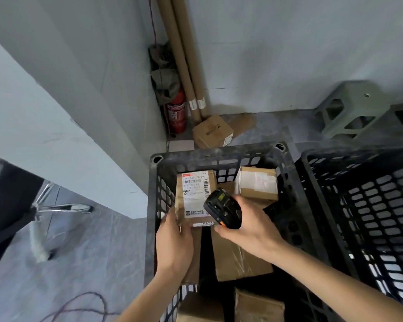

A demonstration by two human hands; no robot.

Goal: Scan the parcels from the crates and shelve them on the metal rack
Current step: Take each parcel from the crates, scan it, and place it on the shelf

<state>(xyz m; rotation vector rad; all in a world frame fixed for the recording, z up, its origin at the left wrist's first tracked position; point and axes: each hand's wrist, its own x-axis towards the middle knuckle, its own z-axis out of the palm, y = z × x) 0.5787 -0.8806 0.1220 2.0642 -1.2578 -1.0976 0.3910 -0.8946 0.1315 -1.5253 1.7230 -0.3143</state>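
Scan step: left hand (173,238) grips parcel (194,197) over crate (219,152); right hand (247,225) clasps scanner (222,208). Next: shelving, likely.

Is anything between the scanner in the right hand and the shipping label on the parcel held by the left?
Nothing visible. The right hand aims the handheld scanner just beside the shipping label, which faces up uncovered. The left hand grips the labelled parcel at its near edge, clear of the barcodes.
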